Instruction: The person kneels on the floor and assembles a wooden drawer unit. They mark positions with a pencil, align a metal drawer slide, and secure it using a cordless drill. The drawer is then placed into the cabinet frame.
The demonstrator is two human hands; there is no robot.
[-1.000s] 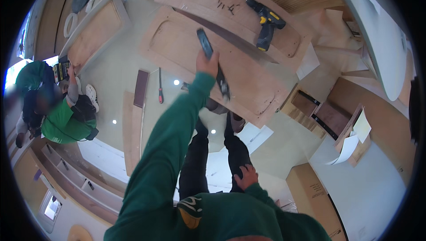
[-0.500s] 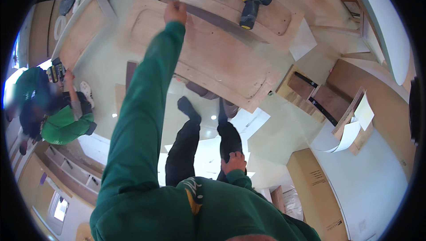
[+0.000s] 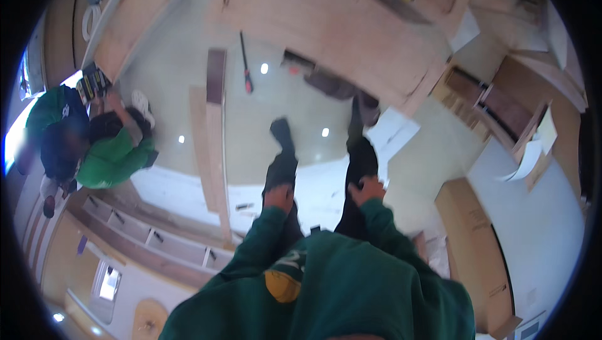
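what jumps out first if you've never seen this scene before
The person's own hands, the left hand and the right hand, rest empty against dark trousers at the centre, green sleeves running down to the lower edge. Above them a big plywood panel fills the top, with a red-handled screwdriver on the pale floor beside it. At far left a co-worker in green crouches.

My left hand (image 3: pixel 279 197) rests empty on my left thigh, fingers curled loosely toward twelve o'clock. My right hand (image 3: pixel 367 189) lies on my right thigh at three o'clock of it, fingers spread, both sleeves bent.
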